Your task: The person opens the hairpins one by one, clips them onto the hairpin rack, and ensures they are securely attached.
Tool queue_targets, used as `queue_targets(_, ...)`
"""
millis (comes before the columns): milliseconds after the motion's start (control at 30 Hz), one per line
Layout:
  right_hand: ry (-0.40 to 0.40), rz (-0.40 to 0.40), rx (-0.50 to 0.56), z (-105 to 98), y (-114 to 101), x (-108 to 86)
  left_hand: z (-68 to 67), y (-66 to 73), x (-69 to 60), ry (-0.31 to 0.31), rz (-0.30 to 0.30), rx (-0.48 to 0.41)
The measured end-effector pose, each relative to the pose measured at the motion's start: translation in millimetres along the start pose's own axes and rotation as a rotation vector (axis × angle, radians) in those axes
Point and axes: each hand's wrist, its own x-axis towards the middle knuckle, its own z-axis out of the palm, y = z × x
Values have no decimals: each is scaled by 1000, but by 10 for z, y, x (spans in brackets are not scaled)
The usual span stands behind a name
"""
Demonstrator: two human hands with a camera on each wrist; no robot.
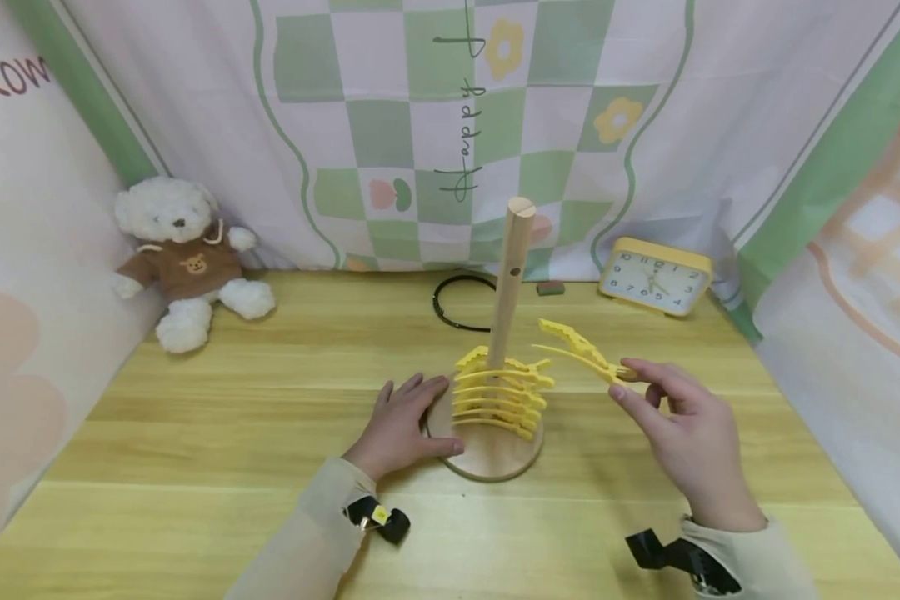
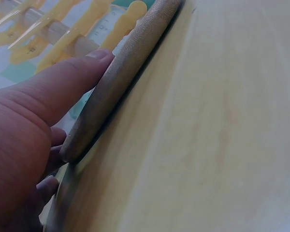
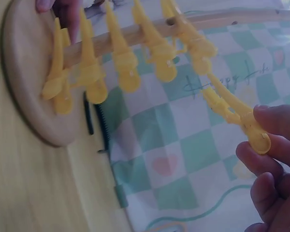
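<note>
In the head view my right hand [image 1: 693, 442] pinches a yellow alligator hair clip [image 1: 577, 350] by its tail end, between thumb and fingertips. The clip's jaws are spread apart and point left toward a wooden post [image 1: 512, 283], a short way from it. On that post several more yellow clips [image 1: 498, 400] are clamped one above another, just over the round wooden base [image 1: 487, 467]. My left hand [image 1: 405, 421] rests at the left side of the base, fingers spread. In the left wrist view its thumb [image 2: 72, 79] presses on the top of the base.
A white teddy bear [image 1: 183, 258] in a brown top sits at the back left. Behind the post lie a black ring-shaped cord [image 1: 438, 304] and a small green block [image 1: 551, 288]. A yellow clock [image 1: 656, 277] stands at the back right. Printed curtains [image 1: 450, 125] enclose the wooden table [image 1: 307, 333].
</note>
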Motion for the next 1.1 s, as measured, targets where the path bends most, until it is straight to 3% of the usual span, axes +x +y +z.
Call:
queue_targets(500,-117,-122,125,42,-209,37,6,-20,7,-7,7,16)
queue_targets(1100,-191,-231,21,57,-308,194,4,9,3,-11,20,69)
